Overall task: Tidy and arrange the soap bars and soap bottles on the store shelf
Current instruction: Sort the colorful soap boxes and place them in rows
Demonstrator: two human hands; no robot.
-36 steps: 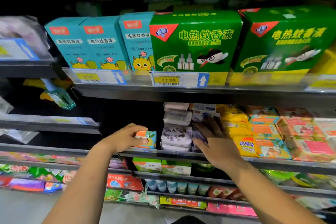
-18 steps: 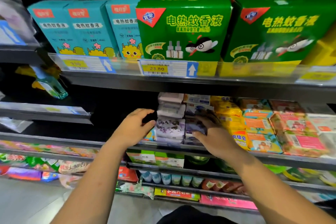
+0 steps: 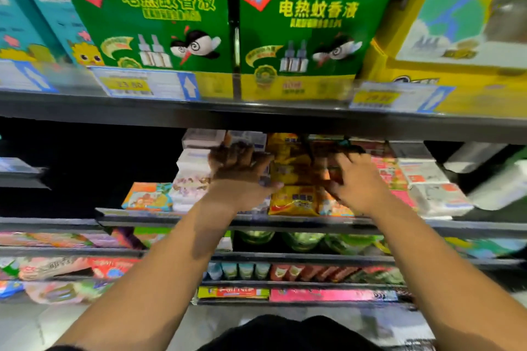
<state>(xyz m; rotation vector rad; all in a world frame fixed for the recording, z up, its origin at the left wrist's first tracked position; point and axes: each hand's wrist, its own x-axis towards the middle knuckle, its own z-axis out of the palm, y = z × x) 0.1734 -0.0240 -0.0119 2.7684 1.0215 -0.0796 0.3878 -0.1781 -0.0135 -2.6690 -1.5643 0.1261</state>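
- I see the left hand between the white soap bars and the yellow soap packs. Its fingers look bent, but it is too blurry to tell if they grip.
- The right hand has its fingers spread out on the yellow packs.
- The stacks on the shelf look mostly neat. One orange soap box lies alone at the left, so I think some tidying is left.

Left hand, right hand amid soaps
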